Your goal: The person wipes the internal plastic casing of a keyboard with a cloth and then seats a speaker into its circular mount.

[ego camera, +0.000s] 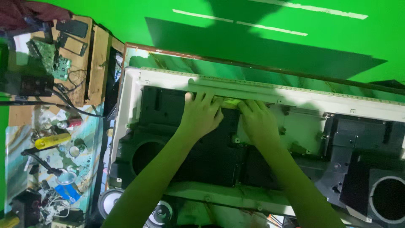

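A large opened flat-screen chassis (295, 122) fills the bench (84, 139). At its upper edge, the left hand (201, 115) and right hand (256, 120) pinch a thin yellow strip (230, 102), likely light, flimsy, best held by its ends.

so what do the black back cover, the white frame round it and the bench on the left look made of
Black back cover: looks like moulded plastic, matt, with ribs and round speaker openings. White frame: smooth and pale, either painted metal or plastic; I cannot tell which. Bench: bare wood, brown with visible board edges. Both hands, left and right, rest on the cover's upper edge.
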